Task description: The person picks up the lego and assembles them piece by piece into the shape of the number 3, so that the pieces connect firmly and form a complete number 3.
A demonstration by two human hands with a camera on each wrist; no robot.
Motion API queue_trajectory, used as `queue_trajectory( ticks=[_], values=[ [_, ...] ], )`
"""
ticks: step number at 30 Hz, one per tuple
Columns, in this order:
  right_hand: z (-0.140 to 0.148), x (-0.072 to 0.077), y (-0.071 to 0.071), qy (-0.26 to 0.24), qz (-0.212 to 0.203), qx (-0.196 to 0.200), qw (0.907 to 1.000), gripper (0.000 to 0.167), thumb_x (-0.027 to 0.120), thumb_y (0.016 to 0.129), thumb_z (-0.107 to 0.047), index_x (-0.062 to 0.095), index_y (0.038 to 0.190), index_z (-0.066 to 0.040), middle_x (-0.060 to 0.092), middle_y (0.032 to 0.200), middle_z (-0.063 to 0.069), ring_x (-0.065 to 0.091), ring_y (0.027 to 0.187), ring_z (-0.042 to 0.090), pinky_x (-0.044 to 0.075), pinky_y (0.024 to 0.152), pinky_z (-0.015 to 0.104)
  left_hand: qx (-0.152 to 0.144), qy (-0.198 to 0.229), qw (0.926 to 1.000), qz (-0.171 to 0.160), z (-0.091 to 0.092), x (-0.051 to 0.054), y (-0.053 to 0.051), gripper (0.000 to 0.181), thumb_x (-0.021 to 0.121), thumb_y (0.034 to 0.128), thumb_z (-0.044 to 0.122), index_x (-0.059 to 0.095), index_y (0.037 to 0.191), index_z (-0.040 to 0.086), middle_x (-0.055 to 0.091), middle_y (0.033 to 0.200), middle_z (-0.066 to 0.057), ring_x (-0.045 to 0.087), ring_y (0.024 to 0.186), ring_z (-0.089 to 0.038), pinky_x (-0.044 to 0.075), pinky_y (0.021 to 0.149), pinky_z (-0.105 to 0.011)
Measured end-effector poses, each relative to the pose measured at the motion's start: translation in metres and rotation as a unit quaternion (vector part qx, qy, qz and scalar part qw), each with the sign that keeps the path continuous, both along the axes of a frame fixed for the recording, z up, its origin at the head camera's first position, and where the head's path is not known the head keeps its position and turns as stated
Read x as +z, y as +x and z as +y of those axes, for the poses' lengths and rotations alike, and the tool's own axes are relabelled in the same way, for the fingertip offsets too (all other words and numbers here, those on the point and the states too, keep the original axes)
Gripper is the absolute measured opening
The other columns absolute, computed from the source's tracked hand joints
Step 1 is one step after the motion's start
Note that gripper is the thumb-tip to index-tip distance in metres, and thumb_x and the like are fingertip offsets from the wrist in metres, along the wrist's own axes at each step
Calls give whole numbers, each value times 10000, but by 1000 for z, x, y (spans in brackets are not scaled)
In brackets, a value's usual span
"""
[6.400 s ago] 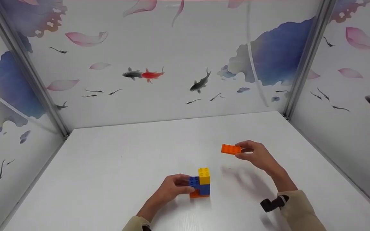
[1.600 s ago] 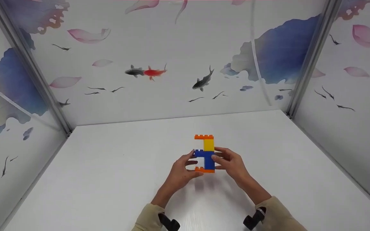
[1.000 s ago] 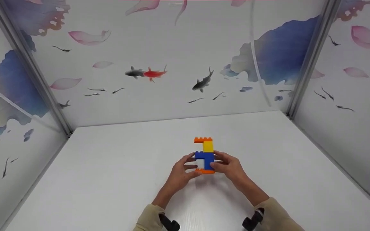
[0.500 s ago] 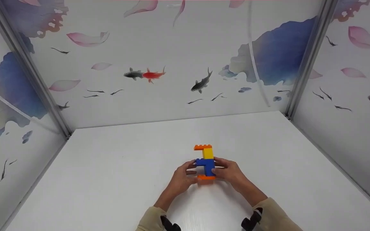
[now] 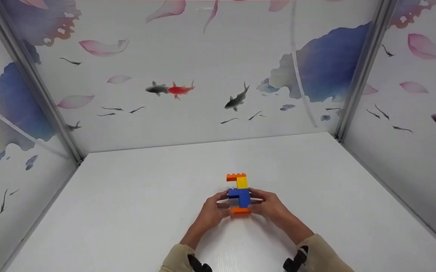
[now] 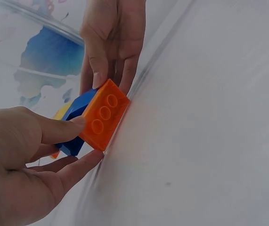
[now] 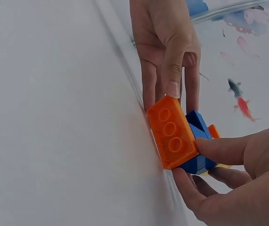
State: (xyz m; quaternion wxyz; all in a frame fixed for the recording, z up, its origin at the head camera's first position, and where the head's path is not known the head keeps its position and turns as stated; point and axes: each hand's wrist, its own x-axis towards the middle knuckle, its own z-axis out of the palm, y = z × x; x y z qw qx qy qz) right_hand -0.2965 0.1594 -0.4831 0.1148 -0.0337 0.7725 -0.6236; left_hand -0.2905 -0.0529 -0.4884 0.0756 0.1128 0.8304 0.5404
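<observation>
A stack of toy building bricks stands between both hands in the head view: an orange base brick (image 5: 241,210), blue bricks (image 5: 244,198) above it, a yellow brick (image 5: 242,183), and an orange brick (image 5: 236,176) on top that juts out leftward. My left hand (image 5: 211,214) pinches the stack's left side near the base. On the other side my right hand (image 5: 272,207) grips the blue part and base between thumb and fingers. Both wrist views show the hollow underside of the orange base brick (image 6: 106,114), (image 7: 173,133), so the stack is held just off the table.
The white tabletop (image 5: 146,196) spreads around the hands. White panels printed with fish and petals (image 5: 210,124) enclose it at the back and both sides, with metal posts at the corners. Dark wrist cameras (image 5: 295,260) sit at the sleeves.
Earlier the right hand held the orange brick apart; now it tops the stack. Both hands first had the stack raised higher, and over the last second have lowered it toward the table.
</observation>
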Motion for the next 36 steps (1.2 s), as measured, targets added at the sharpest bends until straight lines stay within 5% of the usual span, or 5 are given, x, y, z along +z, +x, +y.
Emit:
queue_trajectory(
  ticks=[8,16,23,28,36],
  values=[
    [-1,0,-2,46,-102,-148,9998,595,659,925,-4,481,1486,-90,509,1501,180,588,1285,328,534,1026,409,-36,208,9997,111,1,0,0,629,676,927,22,427,1504,31,527,1473,-207,628,1243,-358,556,988,-419],
    [-2,-1,-3,40,-203,-166,9996,531,673,933,-52,536,1445,-88,527,1488,181,625,1234,295,549,1005,391,53,142,9998,-157,-1,0,-2,589,687,933,73,478,1484,77,557,1463,-162,632,1223,-314,557,993,-407],
    [2,-1,-3,318,-67,199,9993,566,711,920,-128,525,1453,-81,524,1487,188,622,1238,300,543,1018,395,96,196,9990,-393,-4,1,-2,592,696,933,99,472,1476,27,610,1381,-169,665,1128,-250,578,953,-374],
    [2,0,-4,572,187,427,9973,615,742,875,-46,524,1450,-65,551,1460,191,615,1252,339,539,1019,415,140,136,9983,-557,-4,4,-3,593,693,936,101,469,1481,37,628,1350,-151,664,1079,-207,578,953,-362],
    [1,0,-3,968,118,76,9952,590,774,851,-63,587,1408,-122,633,1375,126,625,1218,273,525,1040,431,45,-110,9989,-451,-5,4,-5,584,695,937,119,478,1467,8,630,1341,-172,654,1117,-261,564,978,-410]
  ],
)
